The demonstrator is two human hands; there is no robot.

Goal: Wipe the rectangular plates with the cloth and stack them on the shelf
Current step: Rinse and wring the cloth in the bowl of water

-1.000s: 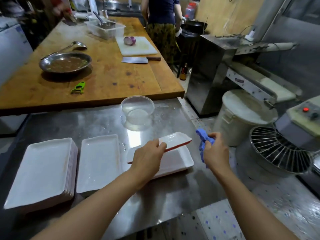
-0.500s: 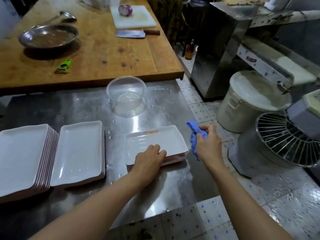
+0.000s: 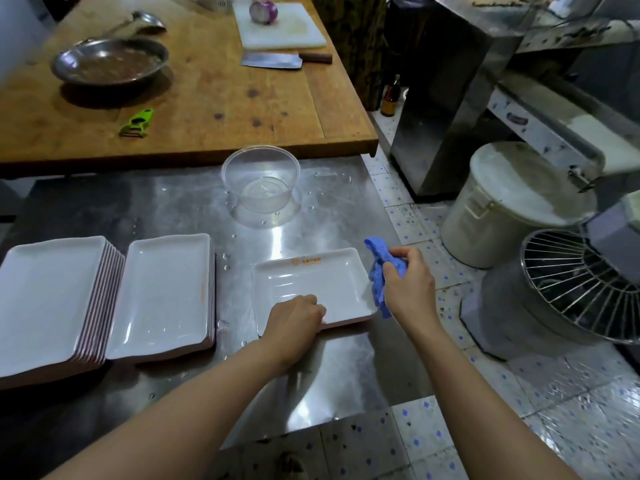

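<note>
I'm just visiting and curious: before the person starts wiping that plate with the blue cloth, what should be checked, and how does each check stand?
1. Blue cloth held in the right hand: ok.
2. Left hand steadying the plate at its near edge: ok.
3. Plate lying flat on the steel table: ok.
4. Plate surface free for wiping: ok.
5. Plate clean already: cannot tell.
6. Room on the plate stacks: ok.

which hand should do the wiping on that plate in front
Right. The right hand already grips the blue cloth beside the plate's right edge, while the left hand rests on its near edge, likely steadying it.
</note>
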